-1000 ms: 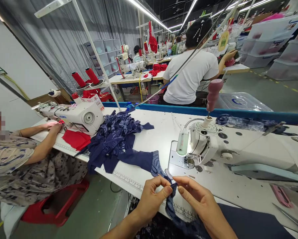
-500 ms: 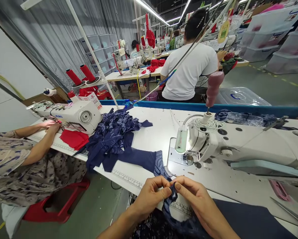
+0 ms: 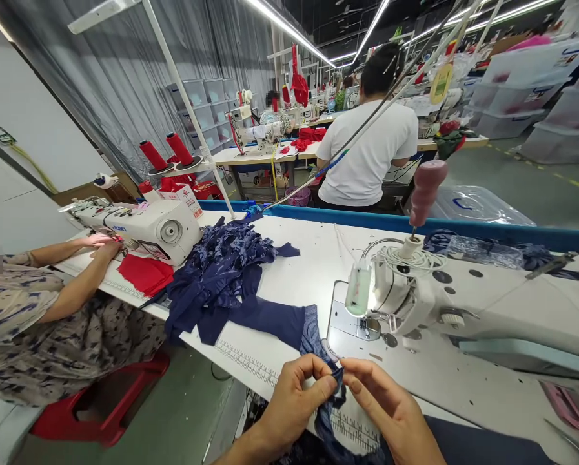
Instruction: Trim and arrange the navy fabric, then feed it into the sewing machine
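My left hand pinches a narrow edge of navy lace fabric between thumb and forefinger. Close beside it, the thumb and forefinger of my right hand are closed at the same edge. Below my hands the lace hangs in a loop over the table's front edge. To the left, the strip joins a plain navy panel, which runs to a heap of navy garment pieces. Ahead of my right hand stands a white sewing machine, its presser foot by the metal needle plate.
A ruler strip runs along the table's front edge. At right lie a pink-handled tool, a scissor-like blade and dark fabric. At left a co-worker's hands work red cloth at another machine.
My fingertips have shifted slightly along the lace edge, and my right hand's fingers sit a little farther from the left thumb. The view has tilted slightly.
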`<move>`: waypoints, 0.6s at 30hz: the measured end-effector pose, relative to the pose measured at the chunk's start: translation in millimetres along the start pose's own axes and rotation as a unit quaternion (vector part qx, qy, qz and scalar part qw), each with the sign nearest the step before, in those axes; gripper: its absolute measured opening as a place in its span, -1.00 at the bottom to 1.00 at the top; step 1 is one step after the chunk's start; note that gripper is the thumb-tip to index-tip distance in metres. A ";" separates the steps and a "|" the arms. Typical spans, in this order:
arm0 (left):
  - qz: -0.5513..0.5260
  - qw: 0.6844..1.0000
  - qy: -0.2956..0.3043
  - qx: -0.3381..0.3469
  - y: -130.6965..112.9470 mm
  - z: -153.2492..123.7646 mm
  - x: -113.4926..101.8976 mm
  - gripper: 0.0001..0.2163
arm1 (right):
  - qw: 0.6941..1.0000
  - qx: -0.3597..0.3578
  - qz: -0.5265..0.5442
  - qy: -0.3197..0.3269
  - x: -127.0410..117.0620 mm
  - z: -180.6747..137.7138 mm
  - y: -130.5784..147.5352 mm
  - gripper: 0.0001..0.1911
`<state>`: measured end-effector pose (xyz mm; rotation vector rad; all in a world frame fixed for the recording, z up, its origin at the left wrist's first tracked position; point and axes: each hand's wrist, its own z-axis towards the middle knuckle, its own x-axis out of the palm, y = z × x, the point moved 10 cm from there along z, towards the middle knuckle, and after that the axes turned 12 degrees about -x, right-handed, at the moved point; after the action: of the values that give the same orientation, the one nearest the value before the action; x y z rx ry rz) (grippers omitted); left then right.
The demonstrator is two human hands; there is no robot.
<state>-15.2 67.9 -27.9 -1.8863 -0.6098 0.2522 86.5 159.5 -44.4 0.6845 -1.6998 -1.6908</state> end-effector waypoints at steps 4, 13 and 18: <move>0.024 0.999 -0.014 0.021 -3.5 -1.9 1.2 -0.76 | 0.999 -0.014 -0.023 0.029 6.9 0.7 0.5 -0.61; 0.073 0.995 -0.047 0.041 -12.2 -4.5 2.5 -0.73 | 0.997 -0.042 -0.059 -0.020 6.1 -1.5 8.8 -0.68; 0.085 0.995 -0.028 0.038 -10.3 -4.4 6.3 -0.72 | 0.997 -0.053 -0.054 -0.031 3.6 -2.1 17.8 -0.68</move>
<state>-10.9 70.6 -16.2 -1.8641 -0.4705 0.4338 87.0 156.1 -26.4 0.6918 -1.6278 -1.8793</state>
